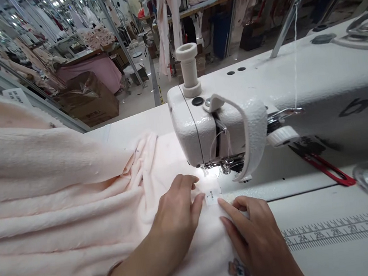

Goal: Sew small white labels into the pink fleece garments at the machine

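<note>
A pale pink plush fabric (197, 244) lies on the sewing machine bed, passing under the presser foot (225, 167). On it, just in front of the needle area, sits a small white label (212, 196) with dark print. My left hand (177, 208) rests on the fabric left of the label, fingers apart, its thumb tip at the label's left edge. My right hand (257, 225) lies to the right; its index fingertip touches the label's lower right corner, and the thumb is spread below on the fabric. The undersides of both hands are hidden.
The white sewing machine (189, 124) spans the right side. Bunched fabric (50, 199) fills the left. Red-handled thread snips (334, 171) lie under the machine arm. A printed ruler (336, 231) runs along the table's front. A cardboard box (90, 98) stands on the floor beyond.
</note>
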Demonstrator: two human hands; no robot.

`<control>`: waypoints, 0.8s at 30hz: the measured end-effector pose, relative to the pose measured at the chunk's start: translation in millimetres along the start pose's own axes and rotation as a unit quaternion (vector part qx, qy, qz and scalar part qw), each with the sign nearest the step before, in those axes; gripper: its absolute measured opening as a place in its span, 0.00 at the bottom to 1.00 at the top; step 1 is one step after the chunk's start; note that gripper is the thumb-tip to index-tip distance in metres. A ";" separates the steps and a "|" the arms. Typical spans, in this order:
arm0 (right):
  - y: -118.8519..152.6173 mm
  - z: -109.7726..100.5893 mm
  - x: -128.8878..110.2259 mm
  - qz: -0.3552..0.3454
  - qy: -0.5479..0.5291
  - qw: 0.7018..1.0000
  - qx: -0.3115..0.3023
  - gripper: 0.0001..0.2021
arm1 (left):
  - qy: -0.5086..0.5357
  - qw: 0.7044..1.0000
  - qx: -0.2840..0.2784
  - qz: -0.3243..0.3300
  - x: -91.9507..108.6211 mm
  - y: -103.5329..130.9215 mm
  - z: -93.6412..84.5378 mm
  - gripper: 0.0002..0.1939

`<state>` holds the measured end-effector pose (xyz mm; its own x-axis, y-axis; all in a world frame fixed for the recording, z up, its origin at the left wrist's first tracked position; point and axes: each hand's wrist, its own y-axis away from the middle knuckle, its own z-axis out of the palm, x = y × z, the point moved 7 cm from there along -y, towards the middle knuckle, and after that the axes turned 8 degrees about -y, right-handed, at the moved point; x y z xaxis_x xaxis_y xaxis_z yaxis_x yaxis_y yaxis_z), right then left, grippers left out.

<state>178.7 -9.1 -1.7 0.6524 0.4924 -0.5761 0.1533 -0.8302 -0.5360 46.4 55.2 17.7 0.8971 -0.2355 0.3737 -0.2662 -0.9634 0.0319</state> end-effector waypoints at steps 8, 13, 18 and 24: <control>0.4 0.9 1.6 0.003 0.001 1.000 -0.007 0.15 | -0.186 0.933 -0.057 0.302 21.8 43.2 9.2 0.26; -0.9 1.8 1.7 0.014 0.000 1.000 -0.014 0.15 | -0.159 0.927 -0.079 0.330 13.9 40.1 19.0 0.28; -0.6 2.6 1.5 0.018 0.005 1.000 -0.017 0.14 | -0.148 0.927 -0.059 0.339 12.5 39.3 19.9 0.28; 0.4 4.6 2.4 0.018 0.011 0.999 -0.026 0.16 | -0.166 0.925 -0.058 0.337 10.5 40.6 23.9 0.28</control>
<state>176.9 -7.1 -6.1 0.6741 0.4563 -0.5808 0.1674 -0.8603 -0.4815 53.5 10.6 0.7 0.5674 -0.8225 0.0396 -0.8232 -0.5677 0.0021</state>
